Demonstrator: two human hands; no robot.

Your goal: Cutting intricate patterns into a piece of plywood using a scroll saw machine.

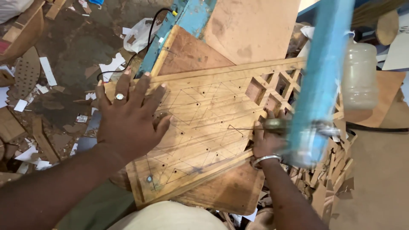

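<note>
Left hand [128, 115] flat on wooden panel [200, 127], right hand [266, 138] at its edge

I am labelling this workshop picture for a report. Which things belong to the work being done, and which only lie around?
In use: wooden panel with drawn grid, left hand pressing it flat, right hand, blue saw frame.

Lying about: clear plastic jar, wood offcuts, paper scraps, black cable.

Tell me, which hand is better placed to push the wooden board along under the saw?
Probably the left hand: it lies flat and spread on the uncut part of the wooden board. The right hand sits at the edge, close beside the blue saw.
</note>
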